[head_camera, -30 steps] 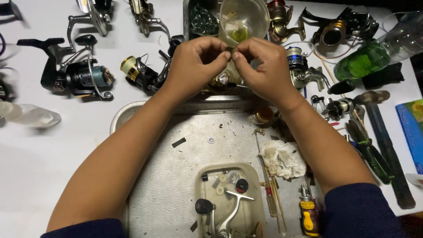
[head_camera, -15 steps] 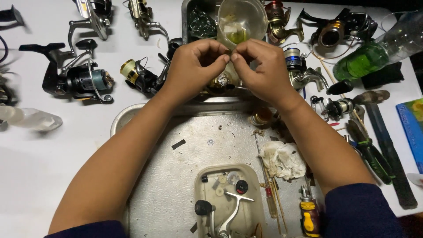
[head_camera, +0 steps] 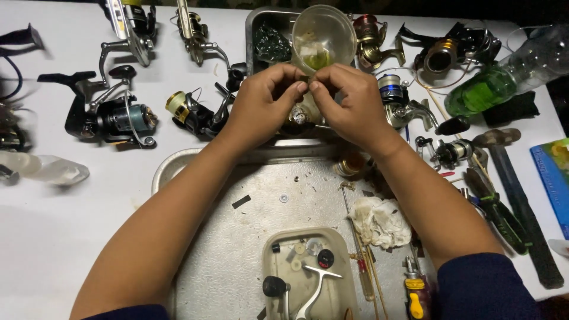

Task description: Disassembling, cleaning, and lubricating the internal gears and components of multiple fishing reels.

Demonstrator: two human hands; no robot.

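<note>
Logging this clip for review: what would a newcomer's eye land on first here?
First, the left hand and right hand meeting fingertip to fingertip at top centre, pinching a small part too hidden to identify, just below a clear plastic cup. Next, the fishing reels strewn over the white table, notably a black reel at left. Below the hands lies a metal tray holding a crumpled rag.

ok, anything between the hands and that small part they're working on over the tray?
Nothing visible. The left hand and right hand meet fingertip to fingertip on a small part above the far rim of the metal tray, just in front of the clear plastic cup. The part itself is mostly hidden by the fingers.
</note>
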